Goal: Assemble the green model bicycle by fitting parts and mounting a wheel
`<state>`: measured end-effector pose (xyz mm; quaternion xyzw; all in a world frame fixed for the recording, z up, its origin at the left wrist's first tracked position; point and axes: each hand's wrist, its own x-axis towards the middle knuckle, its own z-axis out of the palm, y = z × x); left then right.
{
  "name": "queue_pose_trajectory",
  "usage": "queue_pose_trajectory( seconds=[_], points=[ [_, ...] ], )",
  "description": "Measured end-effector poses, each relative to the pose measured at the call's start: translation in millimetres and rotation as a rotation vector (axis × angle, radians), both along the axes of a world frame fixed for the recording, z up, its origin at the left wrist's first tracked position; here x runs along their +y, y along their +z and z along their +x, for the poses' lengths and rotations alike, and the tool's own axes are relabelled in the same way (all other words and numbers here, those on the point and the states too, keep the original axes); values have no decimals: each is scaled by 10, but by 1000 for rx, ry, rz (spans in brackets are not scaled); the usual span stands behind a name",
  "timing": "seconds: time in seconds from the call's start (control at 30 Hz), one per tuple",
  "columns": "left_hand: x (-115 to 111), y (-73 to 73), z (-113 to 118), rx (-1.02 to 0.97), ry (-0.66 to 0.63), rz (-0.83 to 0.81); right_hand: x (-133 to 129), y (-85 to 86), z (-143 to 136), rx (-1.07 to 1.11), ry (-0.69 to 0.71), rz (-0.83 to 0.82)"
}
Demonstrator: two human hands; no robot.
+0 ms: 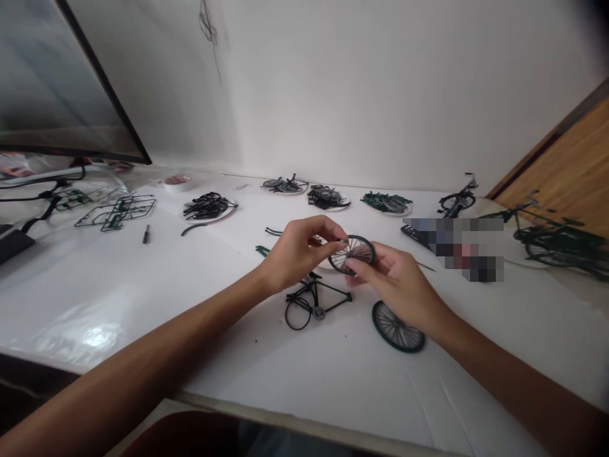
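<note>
One wheel [360, 252] gripped in the right hand [392, 271], above the counter [214, 374]; left hand [304, 251] fingertips at its rim, cannot tell if gripping. Lying below: one second wheel [398, 326], one bicycle frame [314, 298].

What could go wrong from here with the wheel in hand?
1. Drop: the right grip holds the small wheel above the table; a slip might send it onto the dark bike frame lying nearby.
2. Bent spokes: the right thumb lies over the thin spokes, with the left grip at the rim; hard pressure may deform them.
3. Knock: the second wheel lies by the right wrist, so a sweep could shift it.
</note>
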<state>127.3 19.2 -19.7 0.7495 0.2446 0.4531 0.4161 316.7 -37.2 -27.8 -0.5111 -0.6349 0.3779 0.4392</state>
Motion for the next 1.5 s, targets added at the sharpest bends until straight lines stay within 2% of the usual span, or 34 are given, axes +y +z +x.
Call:
queue_pose_trajectory(
  seconds=[0.1, 0.27, 0.43, 0.73, 0.9, 1.17, 1.5],
  points=[
    [-13, 59, -29, 28, 58, 136, -43, 24, -27, -41, 38, -27],
    [-40, 88, -28, 1, 168, 229, -59, 117, -57, -20, -66, 78],
    [-64, 71, -4, -23, 141, 214, -75, 142, -82, 89, -87, 88],
    [-72, 20, 29, -93, 41, 122, -101, 118, -121, 71, -40, 68],
    [-60, -4, 48, -68, 43, 105, -101, 114, -106, 60, -27, 56],
    [-100, 33, 40, -95, 53, 81, -132, 109, -113, -29, -69, 174],
    [-145, 47, 6, 31, 84, 396, -128, 70, -36, -289, -141, 401]
  ],
)
